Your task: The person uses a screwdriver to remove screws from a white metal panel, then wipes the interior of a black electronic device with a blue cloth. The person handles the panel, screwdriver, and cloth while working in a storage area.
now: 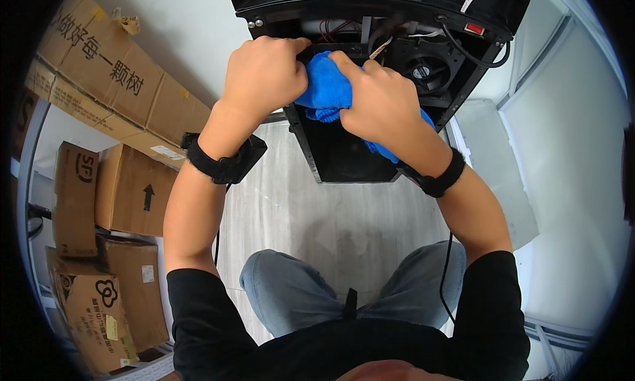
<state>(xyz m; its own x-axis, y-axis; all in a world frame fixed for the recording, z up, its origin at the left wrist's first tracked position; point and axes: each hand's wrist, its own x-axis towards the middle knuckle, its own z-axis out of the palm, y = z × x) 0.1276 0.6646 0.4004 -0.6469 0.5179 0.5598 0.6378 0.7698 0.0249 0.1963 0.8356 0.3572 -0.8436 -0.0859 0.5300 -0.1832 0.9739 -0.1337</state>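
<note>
A blue cloth (327, 86) is bunched up at the open side of a black cabinet-like machine (354, 159). My right hand (387, 96) is closed on the cloth, its index finger bent over the top, and a loose end hangs out below my wrist. On the other side, my left hand (264, 73) is curled over the machine's left frame edge. Its thumb presses against the cloth, and its index finger reaches onto the black frame. The inner fingers of this hand are hidden. A black fan (423, 71) sits inside the machine, right of my right hand.
A red switch (474, 28), a black cable (486, 62) and thin wires lie near the fan. Cardboard boxes (135, 189) stack up on the left. Black straps circle both wrists; a black device (250, 157) is by the left one. Grey floor (331, 212) lies below.
</note>
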